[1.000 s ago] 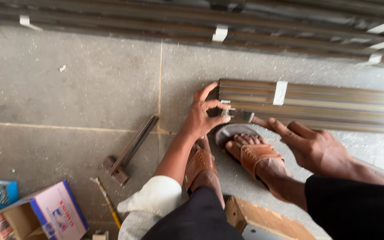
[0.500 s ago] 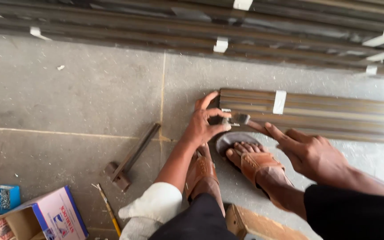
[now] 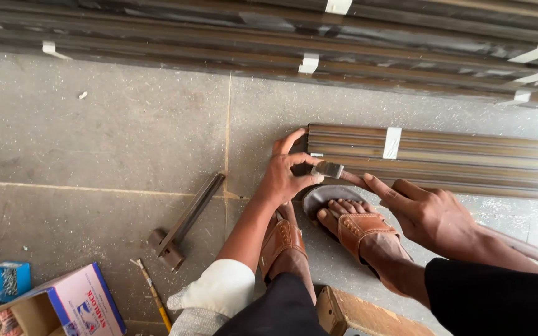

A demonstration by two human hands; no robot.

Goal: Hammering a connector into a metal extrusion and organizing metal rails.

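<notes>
The left hand (image 3: 284,174) rests at the cut end of a bundle of long brown ribbed metal profiles (image 3: 443,160) lying on the grey tiled floor (image 3: 107,143). Its thumb and forefinger are closed on a small silvery metal piece (image 3: 328,169), held right against the bundle's end. The right hand (image 3: 428,211) comes in from the right with the index finger stretched out, its tip touching the same small piece, the other fingers loosely curled; it grips nothing. A white tape band (image 3: 392,142) wraps the bundle. Just below the hands, a foot in a brown leather sandal (image 3: 356,227) sits on the floor. A larger stack of dark metal profiles (image 3: 269,37) runs along the top. To the left lie a dark metal try square (image 3: 185,221), a thin wooden-handled tool (image 3: 152,292) and an open cardboard box (image 3: 51,308).
</notes>
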